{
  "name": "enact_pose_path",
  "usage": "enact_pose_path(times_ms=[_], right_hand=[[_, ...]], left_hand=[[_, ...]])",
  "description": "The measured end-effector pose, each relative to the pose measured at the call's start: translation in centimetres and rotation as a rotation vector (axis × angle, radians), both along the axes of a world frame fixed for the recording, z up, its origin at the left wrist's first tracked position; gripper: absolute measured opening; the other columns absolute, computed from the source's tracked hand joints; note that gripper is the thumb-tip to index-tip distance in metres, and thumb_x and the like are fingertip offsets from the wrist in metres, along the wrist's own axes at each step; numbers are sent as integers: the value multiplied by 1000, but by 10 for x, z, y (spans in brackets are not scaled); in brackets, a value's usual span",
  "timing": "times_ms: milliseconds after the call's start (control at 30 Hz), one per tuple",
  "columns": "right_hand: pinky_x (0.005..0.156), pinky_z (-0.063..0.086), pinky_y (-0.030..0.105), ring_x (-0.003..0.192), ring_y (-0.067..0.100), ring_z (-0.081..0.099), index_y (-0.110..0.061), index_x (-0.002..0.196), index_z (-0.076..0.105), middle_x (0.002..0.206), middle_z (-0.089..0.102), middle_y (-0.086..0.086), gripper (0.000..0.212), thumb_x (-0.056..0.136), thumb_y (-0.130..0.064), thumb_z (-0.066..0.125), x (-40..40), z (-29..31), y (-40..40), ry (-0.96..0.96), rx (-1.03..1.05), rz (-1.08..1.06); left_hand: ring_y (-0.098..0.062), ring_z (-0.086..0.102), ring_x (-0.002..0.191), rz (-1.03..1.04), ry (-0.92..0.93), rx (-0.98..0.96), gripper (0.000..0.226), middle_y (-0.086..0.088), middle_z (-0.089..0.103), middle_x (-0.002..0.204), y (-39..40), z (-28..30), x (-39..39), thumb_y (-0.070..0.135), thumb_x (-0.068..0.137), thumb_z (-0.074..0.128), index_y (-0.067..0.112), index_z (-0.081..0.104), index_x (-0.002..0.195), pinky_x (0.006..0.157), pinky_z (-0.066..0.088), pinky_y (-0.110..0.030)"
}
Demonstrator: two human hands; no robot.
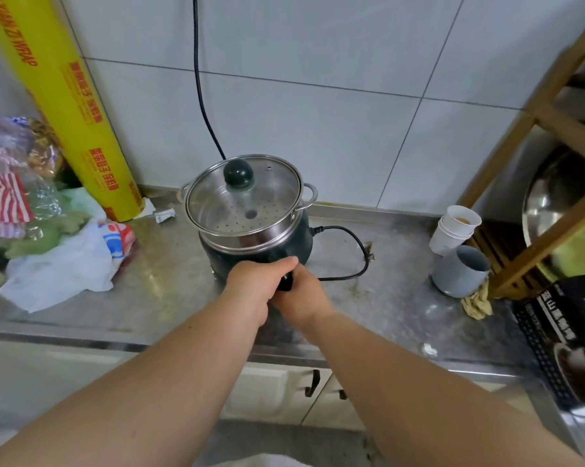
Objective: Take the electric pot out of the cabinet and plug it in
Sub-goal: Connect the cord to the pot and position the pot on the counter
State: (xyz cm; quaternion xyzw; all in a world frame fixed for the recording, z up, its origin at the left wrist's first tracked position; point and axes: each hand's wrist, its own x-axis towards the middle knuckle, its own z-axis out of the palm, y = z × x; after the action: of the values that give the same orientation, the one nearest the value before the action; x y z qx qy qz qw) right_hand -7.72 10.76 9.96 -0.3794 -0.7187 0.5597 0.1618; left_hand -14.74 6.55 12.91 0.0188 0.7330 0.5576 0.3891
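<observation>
Glossy steel steamer (pixel 250 230) under glass lid (pixel 247 193), dull scuffed metal counter (pixel 169 281) (stained), wooden rack (pixel 533 129), crinkled plastic bags (pixel 61 267)

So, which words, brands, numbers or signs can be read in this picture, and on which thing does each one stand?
"WRAP": black letters near the top of the yellow roll of cling film; the letters before it are blurred.
Red characters lower on the same roll: too blurred to read.
White characters on the black box at the right edge: too blurred to read.
Print on the plastic bags at the left: unreadable.
Electric pot: no text visible.
</observation>
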Motion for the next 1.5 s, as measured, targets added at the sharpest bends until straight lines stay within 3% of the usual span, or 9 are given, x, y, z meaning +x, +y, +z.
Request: enact_pose_path(times_ms=[167, 300, 500, 833, 933, 1033, 1233, 1367, 1500], right_hand=[[61, 43, 12, 78, 4, 59, -19, 103, 60, 84, 63, -12, 30, 76, -27, 70, 6, 12, 12, -144, 88, 175], [70, 50, 27, 82, 18, 64, -13, 94, 67, 91, 70, 3, 36, 82, -47, 61, 29, 6, 31, -154, -298, -85], [38, 47, 22, 41, 21, 58, 7, 88, 64, 68, 67, 17, 51, 85, -44, 60, 44, -31, 52, -306, -760, -385], [27, 34, 12, 25, 8, 47, -7, 107, 55, 70, 67, 12, 17, 95, -14, 45, 11, -38, 93, 91, -954, -584], [30, 45, 17, 39, 18, 61, -3, 123, 48, 98, 67, 19, 29, 97, -5, 33, 8, -27, 118, 248, -952, -630], [66, 57, 27, 91, 31, 65, -2, 114, 51, 128, 54, 25, 31, 96, 0, 26, 10, -17, 145, 373, -881, -622], [80, 52, 33, 80, 27, 60, 4, 88, 59, 97, 62, 18, 37, 93, -24, 36, 21, -3, 181, 604, -929, -669], [61, 51, 28, 80, 21, 63, -9, 105, 60, 93, 61, 5, 20, 92, -9, 45, 21, 6, 190, 348, -707, -580], [57, 46, 26, 84, 16, 63, -36, 140, 32, 117, 53, -9, 71, 86, 11, 35, 23, 7, 195, -6, -249, -367]], left_hand=[[-30, 60, 71, 1, 111, -42, 24, -10, 61, 74, 1, -2, -10, 30, 68, 70, 12, 54, 67, 77, 56, -47], [-31, 60, 77, -6, 6, -26, 26, -19, 67, 88, -2, -11, -18, 25, 68, 63, 3, 62, 83, 77, 52, -38], [-19, 47, 69, 33, 164, -49, 25, -10, 55, 86, -2, -17, -19, 13, 69, 59, 7, 54, 93, 52, 31, -25], [-34, 54, 89, 246, 124, 58, 21, -16, 59, 98, 3, 7, -17, 7, 66, 59, 17, 50, 82, 85, 47, -50], [-32, 53, 91, 280, 145, 70, 23, -15, 58, 100, -1, 13, -21, 4, 66, 60, 18, 49, 79, 82, 45, -42], [-36, 55, 93, 302, 161, 55, 22, -17, 59, 101, -7, 13, -21, 3, 66, 61, 16, 51, 82, 86, 47, -48], [-37, 56, 95, 320, 170, -13, 35, -20, 60, 103, -13, 2, -17, 8, 68, 61, 11, 55, 103, 90, 47, -55], [-34, 57, 89, 304, 274, -84, 31, -19, 61, 99, -15, -8, -14, 10, 72, 60, 9, 56, 103, 73, 46, -38], [-23, 52, 71, 283, 367, -133, 17, -10, 55, 82, -14, -15, -1, 8, 76, 58, 10, 50, 91, 59, 38, -29]])
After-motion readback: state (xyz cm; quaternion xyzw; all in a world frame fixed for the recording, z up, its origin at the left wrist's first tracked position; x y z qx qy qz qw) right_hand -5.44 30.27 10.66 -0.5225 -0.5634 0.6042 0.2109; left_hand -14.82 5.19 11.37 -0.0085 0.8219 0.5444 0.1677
